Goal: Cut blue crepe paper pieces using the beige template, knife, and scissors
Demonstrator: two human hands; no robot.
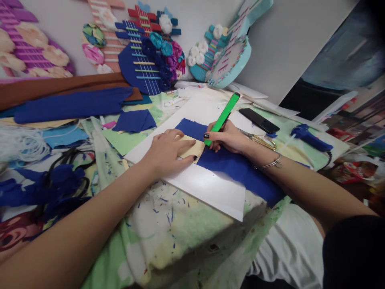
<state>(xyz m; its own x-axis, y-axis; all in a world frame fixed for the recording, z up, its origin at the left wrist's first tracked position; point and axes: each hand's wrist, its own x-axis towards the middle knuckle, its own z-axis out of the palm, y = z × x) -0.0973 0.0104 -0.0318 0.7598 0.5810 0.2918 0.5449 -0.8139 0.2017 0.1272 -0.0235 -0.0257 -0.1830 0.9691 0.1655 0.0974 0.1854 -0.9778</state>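
My right hand point(226, 135) is closed around a green box cutter point(224, 116), its lower end at the edge of a cream template piece point(190, 147). Fingers spread, my left hand point(170, 152) presses flat on that template. Under both lies a strip of dark blue fabric or foam sheet point(240, 170), which runs off the board toward the lower right. A white board point(210, 190) supports the work. The cutter's blade tip is too small to make out.
Right of my hand lie gold-handled scissors point(260, 139), a black phone point(259, 120) and a blue glue gun point(313, 136). Blue scraps point(135, 120) and white cord point(22, 142) lie left. Decorated guitar shapes point(141, 60) stand along the wall. Blue shavings dot the tablecloth point(180, 224).
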